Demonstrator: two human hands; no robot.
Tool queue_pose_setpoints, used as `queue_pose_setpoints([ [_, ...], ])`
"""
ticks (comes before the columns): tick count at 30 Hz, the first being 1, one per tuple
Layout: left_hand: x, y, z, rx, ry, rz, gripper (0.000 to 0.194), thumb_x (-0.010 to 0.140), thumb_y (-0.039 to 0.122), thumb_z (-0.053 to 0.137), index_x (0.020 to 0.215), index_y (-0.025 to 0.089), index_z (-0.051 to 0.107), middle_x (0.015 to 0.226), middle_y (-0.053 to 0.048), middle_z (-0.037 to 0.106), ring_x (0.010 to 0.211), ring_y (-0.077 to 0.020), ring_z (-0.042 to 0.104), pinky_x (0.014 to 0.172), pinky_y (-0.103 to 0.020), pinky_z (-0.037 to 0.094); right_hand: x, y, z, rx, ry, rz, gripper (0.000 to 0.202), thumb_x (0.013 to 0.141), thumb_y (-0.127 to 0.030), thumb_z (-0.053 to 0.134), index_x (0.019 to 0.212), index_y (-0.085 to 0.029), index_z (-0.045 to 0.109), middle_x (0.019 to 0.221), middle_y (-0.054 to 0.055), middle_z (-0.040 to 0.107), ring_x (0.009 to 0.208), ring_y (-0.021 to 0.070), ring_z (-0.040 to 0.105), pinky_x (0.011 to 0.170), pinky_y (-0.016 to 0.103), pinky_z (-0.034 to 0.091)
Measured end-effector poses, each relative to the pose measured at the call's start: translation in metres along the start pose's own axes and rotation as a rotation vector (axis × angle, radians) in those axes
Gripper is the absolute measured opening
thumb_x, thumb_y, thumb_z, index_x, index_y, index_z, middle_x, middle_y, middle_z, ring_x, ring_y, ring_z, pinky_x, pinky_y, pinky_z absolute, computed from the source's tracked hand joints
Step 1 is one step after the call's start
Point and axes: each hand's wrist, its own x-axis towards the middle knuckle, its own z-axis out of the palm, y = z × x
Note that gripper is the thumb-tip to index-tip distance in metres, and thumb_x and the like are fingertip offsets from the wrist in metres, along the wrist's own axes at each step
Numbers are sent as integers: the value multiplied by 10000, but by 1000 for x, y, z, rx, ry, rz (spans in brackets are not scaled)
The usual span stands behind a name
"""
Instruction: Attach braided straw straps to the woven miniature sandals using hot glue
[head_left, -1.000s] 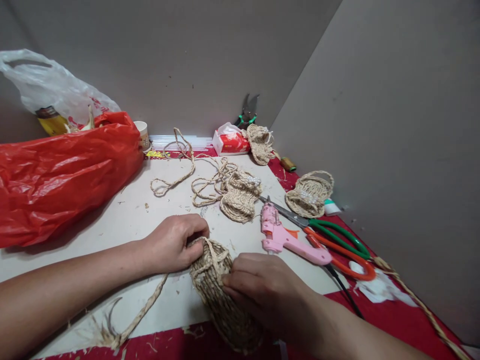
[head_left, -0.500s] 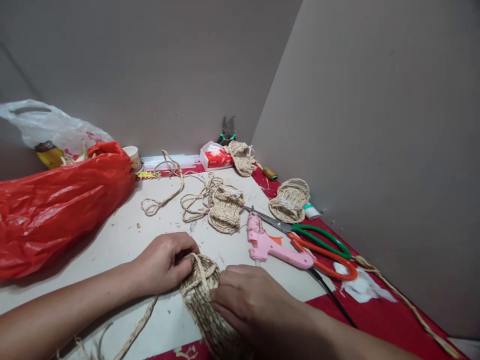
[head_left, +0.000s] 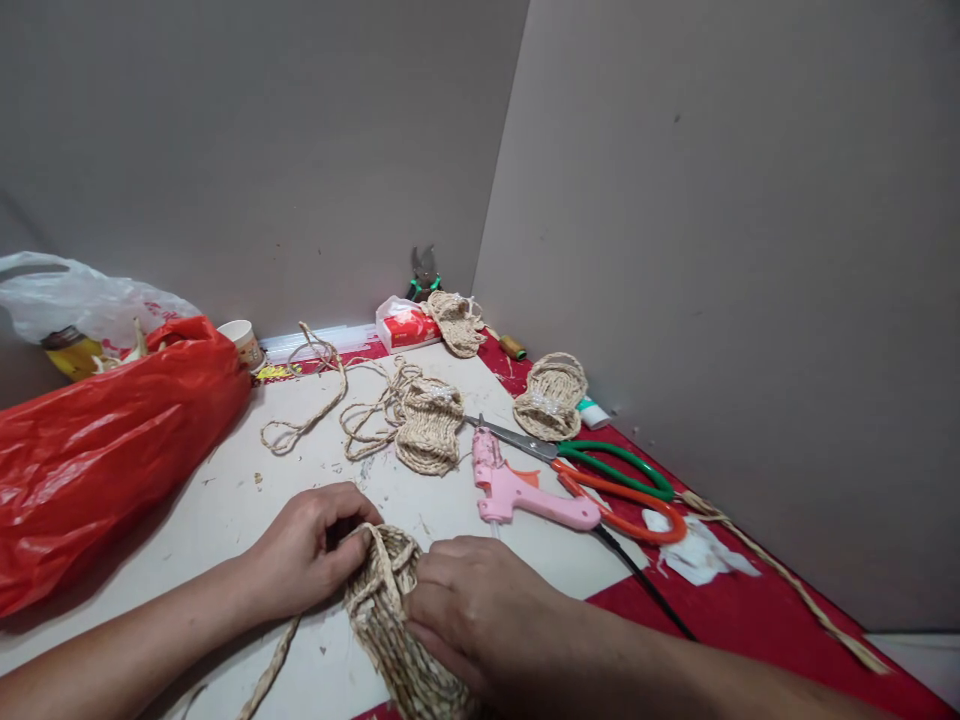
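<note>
A woven straw piece lies at the bottom centre, with a crossing strand over its rounded far end. My left hand pinches the left edge of that end between thumb and fingers. On the right side my right hand is closed on the piece, its fingertips partly hidden. A loose twisted cord runs down below my left wrist. Beyond my hands lies a small woven slipper shape with loose cord beside it. A pink glue gun rests right of it, against scissors with green and orange handles.
A red plastic bag bulges at left, near a paper cup. At the back are a tissue pack, pliers and another slipper shape. One more woven shape sits by the right wall. Crumpled tissue lies right.
The view has turned slightly, so the objects on the table appear further left. Both hands keep their hold on the woven piece, with little change in finger position.
</note>
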Motion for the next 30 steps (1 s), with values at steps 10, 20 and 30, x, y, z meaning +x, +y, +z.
queue_pose_setpoints([
  [10, 4, -3, -1, 3, -14, -3, 183, 858, 165, 456, 874, 176, 638, 780, -19, 639, 726, -142, 581, 681, -264, 436, 2, -1, -3, -30, 22, -13, 150, 872, -254, 522, 779, -174, 609, 803, 20, 674, 682, 154, 561, 615, 281, 376],
  [20, 3, -3, -1, 19, 3, 2, 178, 849, 171, 463, 863, 175, 641, 772, -17, 638, 718, -141, 579, 672, -261, 437, 1, 2, 7, 24, 159, -6, 143, 850, -238, 511, 728, -182, 558, 744, 5, 646, 629, 133, 509, 592, 252, 355],
  [30, 3, -1, 0, 1, 12, 9, 190, 838, 160, 470, 878, 175, 655, 774, -22, 650, 717, -148, 574, 684, -276, 440, -1, -4, 3, 161, 414, 87, 80, 752, -132, 521, 689, -182, 520, 672, -12, 586, 608, 108, 478, 573, 225, 338],
])
